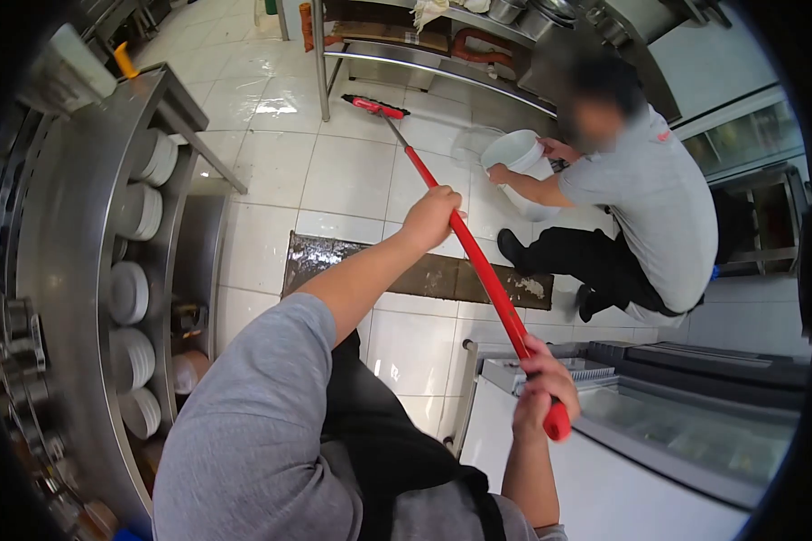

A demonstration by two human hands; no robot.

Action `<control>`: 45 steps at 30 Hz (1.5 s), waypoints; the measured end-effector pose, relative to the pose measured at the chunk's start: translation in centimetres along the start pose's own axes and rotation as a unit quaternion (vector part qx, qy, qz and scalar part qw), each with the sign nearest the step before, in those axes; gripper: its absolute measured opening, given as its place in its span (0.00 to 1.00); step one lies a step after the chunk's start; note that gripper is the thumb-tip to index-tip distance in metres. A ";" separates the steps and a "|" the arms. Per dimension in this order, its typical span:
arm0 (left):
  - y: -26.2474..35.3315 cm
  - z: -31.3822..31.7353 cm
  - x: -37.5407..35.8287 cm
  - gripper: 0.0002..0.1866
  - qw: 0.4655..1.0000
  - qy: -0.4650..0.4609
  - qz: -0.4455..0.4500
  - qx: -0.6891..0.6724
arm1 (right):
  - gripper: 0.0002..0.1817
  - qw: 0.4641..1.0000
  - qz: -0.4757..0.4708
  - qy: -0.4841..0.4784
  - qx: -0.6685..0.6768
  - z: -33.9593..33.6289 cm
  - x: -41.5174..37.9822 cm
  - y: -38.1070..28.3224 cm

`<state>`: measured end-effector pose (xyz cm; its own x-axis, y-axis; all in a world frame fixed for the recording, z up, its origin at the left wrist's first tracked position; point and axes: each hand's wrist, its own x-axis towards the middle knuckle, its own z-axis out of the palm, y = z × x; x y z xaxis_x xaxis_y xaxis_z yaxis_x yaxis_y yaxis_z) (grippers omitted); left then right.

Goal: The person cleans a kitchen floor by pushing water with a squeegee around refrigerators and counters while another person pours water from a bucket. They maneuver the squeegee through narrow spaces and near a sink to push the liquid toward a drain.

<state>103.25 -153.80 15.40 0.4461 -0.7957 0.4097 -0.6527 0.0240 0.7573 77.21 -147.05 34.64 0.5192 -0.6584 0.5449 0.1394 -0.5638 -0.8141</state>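
Observation:
A long red-handled floor squeegee (478, 257) runs diagonally from my right hand to the floor. Its red and black head (376, 106) rests on the tiles near a metal table leg; the exact edge is too small to make out. My left hand (433, 219) is wrapped round the upper-middle of the handle. Near the handle's end, my right hand (546, 388) is closed around it. To the right of the head, a crouching co-worker (659, 198) tilts a white bucket (512, 151) with both hands, beside a clear rounded container (475, 144).
A dark floor drain grate (442, 278) crosses the tiles below the handle. On the left stands a steel shelf unit (90, 270) with stacked white plates (131, 293). A white chest freezer (550, 460) is at lower right. The tiles (338, 176) look wet.

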 end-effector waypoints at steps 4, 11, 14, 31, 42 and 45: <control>-17.3 6.1 6.5 0.12 0.999 0.022 0.015 0.041 | 0.15 0.998 0.038 0.008 0.046 6.6 5.9 16.0; -18.3 3.0 15.9 0.14 0.997 -0.071 0.003 -0.016 | 0.16 0.988 0.098 0.097 0.064 8.3 16.5 15.5; -19.3 2.1 16.7 0.14 0.995 -0.098 0.029 -0.010 | 0.17 0.979 0.112 0.133 0.103 9.2 18.1 15.9; -16.7 -1.9 19.9 0.11 0.989 -0.143 -0.032 -0.023 | 0.15 0.991 0.110 0.072 0.006 12.5 22.4 9.9; -21.5 -0.1 17.9 0.19 0.998 -0.046 0.004 0.048 | 0.11 0.991 0.110 0.045 -0.058 14.1 18.6 13.3; -14.0 -2.7 12.6 0.19 0.995 -0.077 0.065 -0.019 | 0.18 0.995 0.097 0.027 -0.019 9.2 16.9 5.5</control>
<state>119.63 -162.57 11.34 0.2581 -0.8678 0.4246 -0.6742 0.1530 0.7226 94.53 -156.68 37.55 0.4875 -0.7815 0.3893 0.0078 -0.4419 -0.8970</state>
